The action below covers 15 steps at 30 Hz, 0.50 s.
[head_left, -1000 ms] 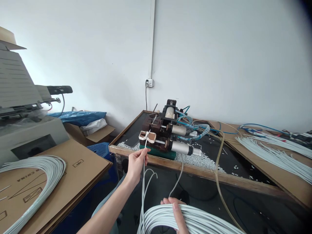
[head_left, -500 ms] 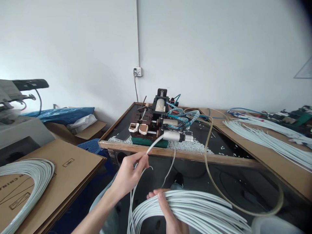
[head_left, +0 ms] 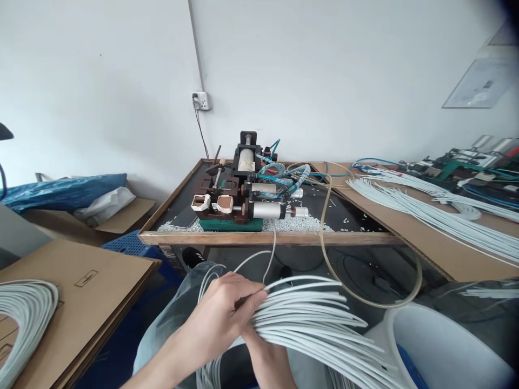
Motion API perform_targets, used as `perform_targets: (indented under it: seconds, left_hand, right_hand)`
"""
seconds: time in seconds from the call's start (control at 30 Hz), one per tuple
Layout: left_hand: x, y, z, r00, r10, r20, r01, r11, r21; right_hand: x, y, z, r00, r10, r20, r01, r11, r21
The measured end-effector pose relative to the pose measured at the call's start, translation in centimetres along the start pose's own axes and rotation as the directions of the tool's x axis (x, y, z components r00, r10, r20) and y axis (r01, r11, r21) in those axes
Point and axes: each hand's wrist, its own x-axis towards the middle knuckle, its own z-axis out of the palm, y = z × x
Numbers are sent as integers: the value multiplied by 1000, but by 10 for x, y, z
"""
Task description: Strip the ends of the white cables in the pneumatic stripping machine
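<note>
A thick bundle of white cables (head_left: 308, 319) fans out to the right above my lap. My left hand (head_left: 231, 302) pinches a cable at the bundle's upper left side, thumb and forefinger pressed together. Beneath it, my right hand (head_left: 265, 354) holds the bundle from below, its fingers mostly hidden by the left hand and the cables. Beyond my hands, a pneumatic machine (head_left: 227, 202) with silver cylinders and a green base stands on a wood-edged bench (head_left: 243, 238). Small white scraps (head_left: 308, 224) lie around its base.
At left, another coil of white cable (head_left: 38, 308) rests on flat cardboard (head_left: 109, 270). A white bucket (head_left: 441, 335) stands at lower right. More cables (head_left: 430, 216) lie on the cardboard-covered right side. A clear hose (head_left: 324, 216) hangs over the bench edge.
My left hand has come down and right from near the machine to the bundle with a cable. The bundle has risen a little. The view has turned right, showing more of the bucket.
</note>
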Motion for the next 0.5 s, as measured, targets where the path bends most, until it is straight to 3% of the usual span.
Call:
perform_targets:
  seconds: [0.1, 0.2, 0.33, 0.5]
  left_hand:
    - [0, -15, -2, 983, -122, -140, 112, 991, -75]
    - [6, -30, -13, 926, -232, -298, 150, 950, -274]
    - [18, -43, -29, 835, -304, -459, 72, 887, -457]
    - [33, -57, -30, 749, -266, -606, -26, 903, -429]
  right_hand:
    - [3, 6, -2, 999, 38, -33, -38, 999, -1]
    - [6, 13, -2, 990, 143, -4, -139, 969, 205]
    - [12, 17, -4, 965, 261, 29, -252, 894, 371]
    - [20, 15, -12, 971, 227, 72, -237, 889, 391]
